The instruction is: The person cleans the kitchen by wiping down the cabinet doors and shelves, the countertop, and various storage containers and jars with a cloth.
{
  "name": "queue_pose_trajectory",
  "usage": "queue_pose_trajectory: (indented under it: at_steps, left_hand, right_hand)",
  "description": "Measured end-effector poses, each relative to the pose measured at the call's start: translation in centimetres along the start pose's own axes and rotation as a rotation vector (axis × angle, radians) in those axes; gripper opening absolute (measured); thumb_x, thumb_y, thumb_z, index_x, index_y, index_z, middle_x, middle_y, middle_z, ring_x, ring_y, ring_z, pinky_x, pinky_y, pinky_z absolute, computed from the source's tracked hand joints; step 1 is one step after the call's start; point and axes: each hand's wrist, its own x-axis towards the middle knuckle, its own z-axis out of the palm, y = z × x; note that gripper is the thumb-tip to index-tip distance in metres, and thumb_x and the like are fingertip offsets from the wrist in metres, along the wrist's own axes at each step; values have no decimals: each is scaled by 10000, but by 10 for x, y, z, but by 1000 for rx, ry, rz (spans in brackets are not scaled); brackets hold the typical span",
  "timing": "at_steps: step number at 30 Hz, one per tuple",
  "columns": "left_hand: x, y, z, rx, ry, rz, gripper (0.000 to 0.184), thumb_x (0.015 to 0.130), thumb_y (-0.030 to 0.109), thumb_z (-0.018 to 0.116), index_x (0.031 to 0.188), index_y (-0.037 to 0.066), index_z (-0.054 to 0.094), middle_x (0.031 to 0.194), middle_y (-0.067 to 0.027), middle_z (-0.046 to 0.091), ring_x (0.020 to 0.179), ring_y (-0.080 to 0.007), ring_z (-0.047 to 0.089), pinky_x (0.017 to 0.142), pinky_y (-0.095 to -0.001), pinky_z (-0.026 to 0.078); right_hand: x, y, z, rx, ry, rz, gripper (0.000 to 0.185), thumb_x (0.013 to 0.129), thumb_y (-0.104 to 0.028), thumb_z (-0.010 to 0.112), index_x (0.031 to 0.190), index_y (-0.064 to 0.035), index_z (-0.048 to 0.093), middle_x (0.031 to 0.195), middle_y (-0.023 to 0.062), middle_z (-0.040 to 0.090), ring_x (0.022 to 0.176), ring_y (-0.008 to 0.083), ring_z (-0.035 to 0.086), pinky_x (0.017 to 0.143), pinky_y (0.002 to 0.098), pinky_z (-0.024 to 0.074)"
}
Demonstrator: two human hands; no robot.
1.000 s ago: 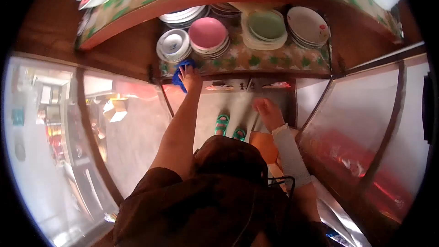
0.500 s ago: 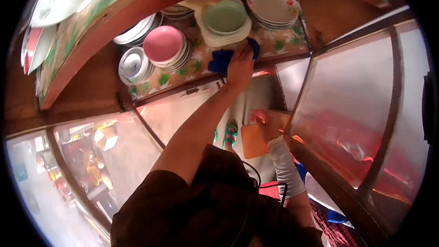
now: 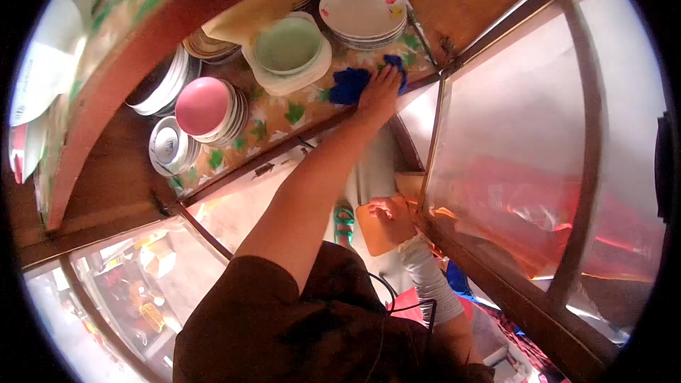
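Observation:
On the patterned shelf [image 3: 273, 117], my left hand [image 3: 381, 93] presses a blue cloth [image 3: 349, 86] near the front edge, its fingers over the cloth. Just behind the cloth stands a stack of white plates with flowers [image 3: 363, 8]. To its left are a green bowl [image 3: 287, 45] on pale square dishes, pink bowls [image 3: 203, 106] and small white bowls [image 3: 167, 143]. My right hand [image 3: 391, 218] hangs lower down, in front of an orange board [image 3: 376, 235]; its fingers are loosely curled and apart, with nothing visible in them.
A curved wooden shelf edge [image 3: 131, 57] arches over the dishes at the upper left. Glazed door panels [image 3: 504, 135] stand open on the right, with others [image 3: 135, 291] at the lower left. A green sandal [image 3: 343, 220] shows on the floor below.
My left hand has moved the blue cloth rightward along the shelf front, from beside the small bowls past the green bowl to the flowered plates. The view has turned; my right hand stays low.

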Motion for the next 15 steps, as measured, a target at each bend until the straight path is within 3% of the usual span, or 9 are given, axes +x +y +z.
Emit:
queue_pose_trajectory:
  at_steps: [2,5,7,8,10,11,13,14,15]
  left_hand:
    - [-34,-12,-1,2,7,-35,536,853,140,529,1351,-32,434,1462,-184,391,1380,-331,330,1143,-449,257]
    - [-97,-28,-16,119,66,-36,542,833,111,537,1349,-24,446,1459,-177,399,1385,-294,332,1155,-406,252]
    - [-133,-34,-30,69,118,-127,476,845,128,553,1291,-34,506,1368,-199,501,1282,-329,470,1084,-418,367]
    - [-150,-30,-37,85,117,-147,476,845,128,553,1291,-34,506,1368,-199,501,1282,-329,470,1084,-418,367]
    - [-173,-5,-71,-381,52,-525,379,847,98,518,1210,-7,550,1200,-234,593,1109,-379,577,946,-434,468]
    - [-184,7,-78,-365,53,-552,379,847,98,518,1210,-7,550,1200,-234,593,1109,-379,577,946,-434,468]
    - [-191,28,-93,-464,-148,-501,318,878,100,496,1170,-14,549,1098,-265,615,974,-416,619,838,-475,504]
    - [-182,45,-132,-663,-338,-382,321,891,174,543,1141,-27,565,1059,-253,629,972,-380,628,835,-440,505]
    - [-177,45,-157,-653,-432,-282,325,887,207,568,1125,-14,584,1051,-234,642,961,-365,633,835,-430,505]
  right_hand:
    - [3,-3,-6,-21,9,-12,266,973,-206,535,1157,-17,566,1023,134,676,948,199,663,838,314,528]
    - [7,-9,-11,24,-55,-32,382,980,-307,545,1199,6,547,1062,138,656,959,214,648,879,347,501]
    - [16,-4,-7,135,-57,-67,289,968,-241,558,1188,-52,557,1032,101,664,923,224,654,815,321,526]
    - [20,1,-4,140,-82,-70,289,968,-241,558,1188,-52,557,1032,101,664,923,224,654,815,321,526]
    - [33,11,4,307,-95,64,321,966,-308,562,1201,-91,555,1070,83,648,970,223,630,827,350,521]
    - [44,17,7,814,-88,292,351,959,-367,559,1209,-120,547,1124,73,627,1047,219,595,823,378,519]
    - [44,-59,30,855,-53,341,357,954,-373,561,1222,-138,541,1144,66,621,1081,228,580,813,392,520]
    - [43,-84,39,888,12,380,364,949,-379,563,1235,-156,534,1164,59,615,1114,236,564,803,406,521]
    - [55,-47,38,881,-124,172,361,944,-295,571,1265,-141,513,1223,75,590,1098,255,585,771,402,537]
